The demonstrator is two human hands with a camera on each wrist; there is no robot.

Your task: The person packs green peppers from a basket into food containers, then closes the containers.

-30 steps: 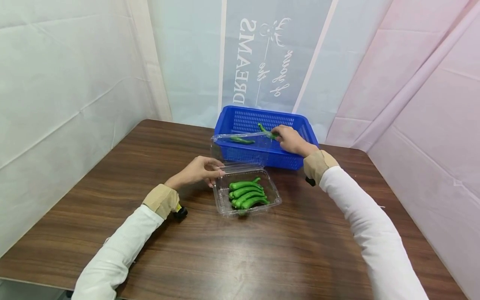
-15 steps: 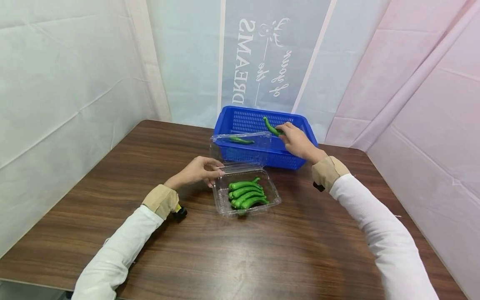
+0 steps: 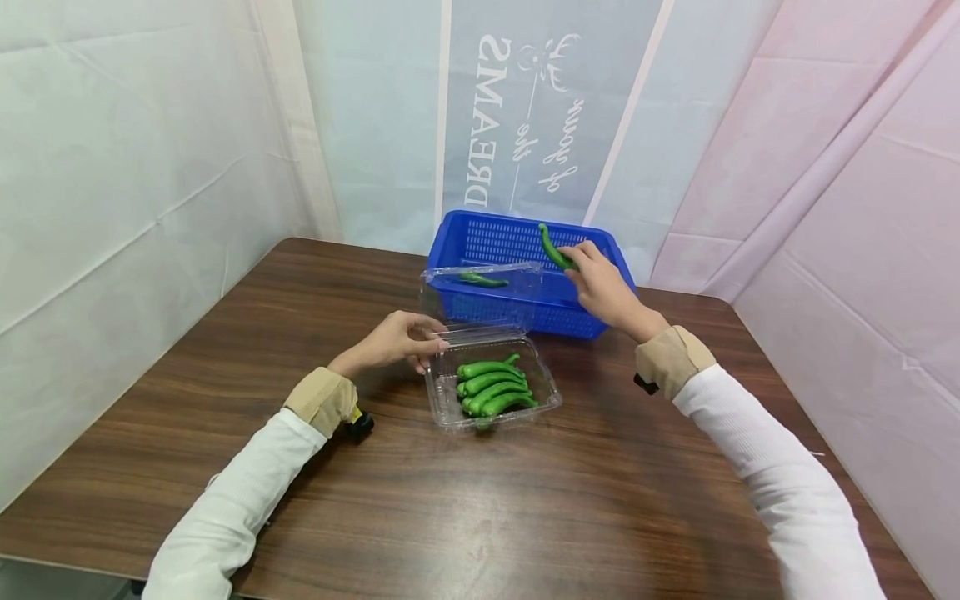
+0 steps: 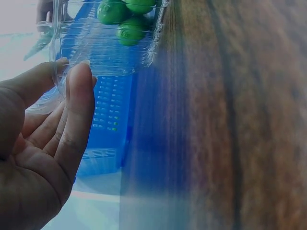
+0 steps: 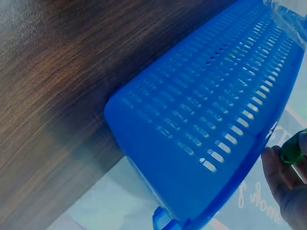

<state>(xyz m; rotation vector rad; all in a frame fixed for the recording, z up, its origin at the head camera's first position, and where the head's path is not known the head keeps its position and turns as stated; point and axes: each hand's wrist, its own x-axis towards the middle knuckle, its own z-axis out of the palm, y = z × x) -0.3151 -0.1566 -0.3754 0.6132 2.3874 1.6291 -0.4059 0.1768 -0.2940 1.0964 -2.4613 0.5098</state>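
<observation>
A clear plastic clamshell box (image 3: pixel 553 392) stands on the table with its lid up, holding several green chili peppers (image 3: pixel 491 385) laid side by side. My left hand (image 3: pixel 397 340) pinches the box's rear left edge between thumb and fingers; the left wrist view shows that hand (image 4: pixel 57 120) at the rim. Over the blue basket (image 3: pixel 442 242), my right hand (image 3: pixel 603 287) holds one green chili pepper (image 3: pixel 553 248) by its end, tip pointing up and left. Another chili pepper (image 3: pixel 483 280) lies in the basket, seen through the clear lid (image 3: pixel 525 292).
The basket, with perforated walls (image 5: pixel 216 110), stands right behind the box near the back edge of the brown wooden table (image 3: pixel 480 508). A printed cloth (image 3: pixel 540 108) hangs behind it, and pale sheets (image 3: pixel 135 167) hang at both sides.
My right hand has lifted the chili pepper up out of the basket and drawn it slightly to the right. The left hand and the box have stayed in place.
</observation>
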